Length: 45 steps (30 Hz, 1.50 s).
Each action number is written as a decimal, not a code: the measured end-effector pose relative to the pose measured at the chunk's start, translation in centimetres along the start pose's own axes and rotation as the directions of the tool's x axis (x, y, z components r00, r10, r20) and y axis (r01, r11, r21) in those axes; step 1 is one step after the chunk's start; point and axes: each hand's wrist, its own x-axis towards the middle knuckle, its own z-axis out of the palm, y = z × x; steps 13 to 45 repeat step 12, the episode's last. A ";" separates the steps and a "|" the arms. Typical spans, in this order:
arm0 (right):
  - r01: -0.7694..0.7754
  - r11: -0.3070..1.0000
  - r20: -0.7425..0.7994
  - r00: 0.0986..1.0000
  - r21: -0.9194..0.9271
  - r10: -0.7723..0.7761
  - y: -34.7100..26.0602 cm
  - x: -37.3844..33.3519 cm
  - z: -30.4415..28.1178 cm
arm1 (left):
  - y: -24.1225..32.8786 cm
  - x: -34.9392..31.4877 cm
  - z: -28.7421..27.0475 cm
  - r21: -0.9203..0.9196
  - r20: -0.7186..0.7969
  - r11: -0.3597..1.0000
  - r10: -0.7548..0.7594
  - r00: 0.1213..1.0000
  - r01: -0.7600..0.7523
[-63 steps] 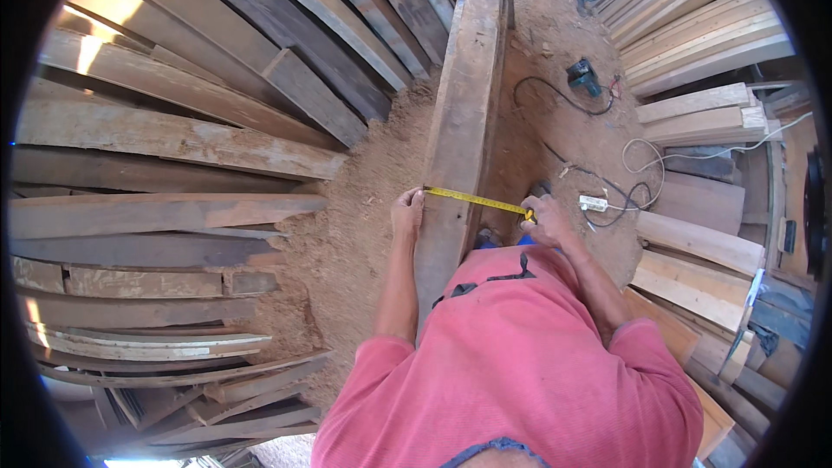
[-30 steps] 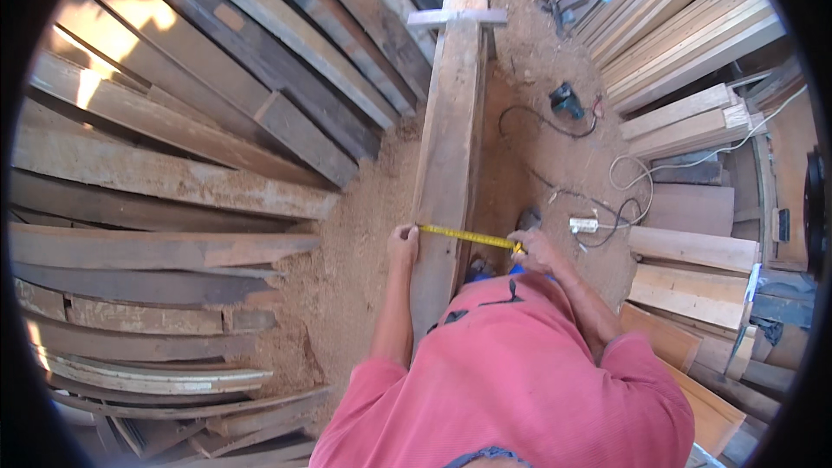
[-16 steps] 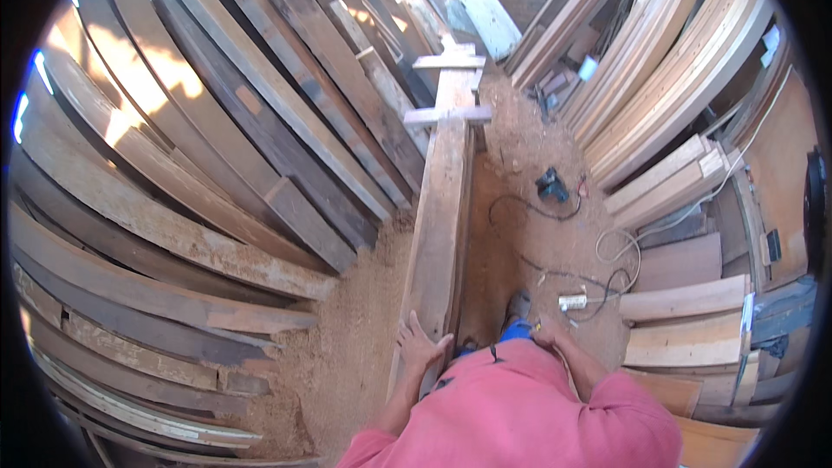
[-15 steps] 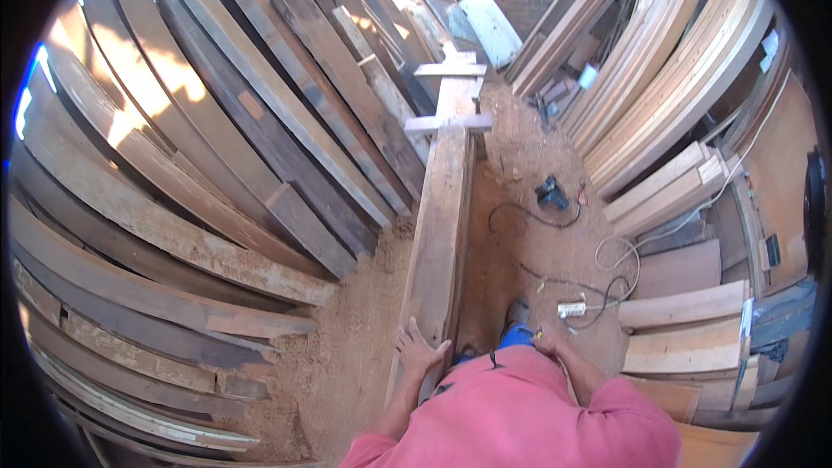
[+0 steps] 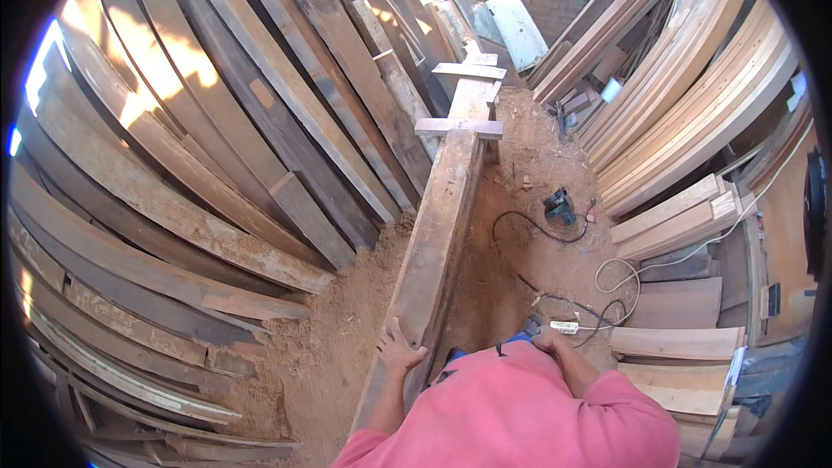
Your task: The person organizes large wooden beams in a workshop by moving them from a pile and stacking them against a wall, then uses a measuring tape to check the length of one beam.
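Note:
My left hand (image 5: 398,347) lies on top of a long, heavy wooden beam (image 5: 438,212), its fingers spread and thumb out over the right edge. The beam runs away from me, with two short wooden crosspieces, a nearer strip (image 5: 459,127) and a farther strip (image 5: 469,71), laid across its far part. My right hand (image 5: 548,340) is low by my right thigh, next to the pink shirt (image 5: 520,407). Its fingers are mostly hidden, so what it holds, if anything, does not show.
A dark teal power tool (image 5: 559,206) with a black cord rests on the sawdust-covered ground. A white socket block (image 5: 563,327) and a pale looped cable (image 5: 617,273) lie nearer. Planks (image 5: 286,156) lean along the left; stacked boards (image 5: 693,91) stand at right.
My view has swung slightly left, so the beam slants more. The left hand stays flat on the beam. A small yellow spot beside my right hand no longer shows.

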 end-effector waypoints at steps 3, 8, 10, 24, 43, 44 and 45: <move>0.025 0.984 0.013 1.000 0.175 -0.028 -0.2 -0.2 -3.6 | -0.4 -0.9 0.2 -0.034 0.018 0.994 -0.104 0.994 0.104; -0.319 0.909 0.295 0.925 0.267 0.238 5.0 1.3 -9.1 | 2.8 -0.7 -0.9 -0.091 0.065 0.971 -0.218 0.974 0.223; 0.000 0.994 0.264 0.964 -0.108 0.029 9.8 2.7 -11.3 | 4.5 0.2 1.7 -0.043 -0.004 0.972 -0.230 0.973 0.230; -0.132 0.985 0.273 0.949 -0.110 0.157 8.9 2.1 -13.9 | 5.0 -0.6 4.4 -0.015 -0.150 0.944 -0.327 0.933 0.328; -0.132 0.985 0.273 0.949 -0.110 0.157 8.9 2.1 -13.9 | 5.0 -0.6 4.4 -0.015 -0.150 0.944 -0.327 0.933 0.328; -0.132 0.985 0.273 0.949 -0.110 0.157 8.9 2.1 -13.9 | 5.0 -0.6 4.4 -0.015 -0.150 0.944 -0.327 0.933 0.328; -0.132 0.985 0.273 0.949 -0.110 0.157 8.9 2.1 -13.9 | 5.0 -0.6 4.4 -0.015 -0.150 0.944 -0.327 0.933 0.328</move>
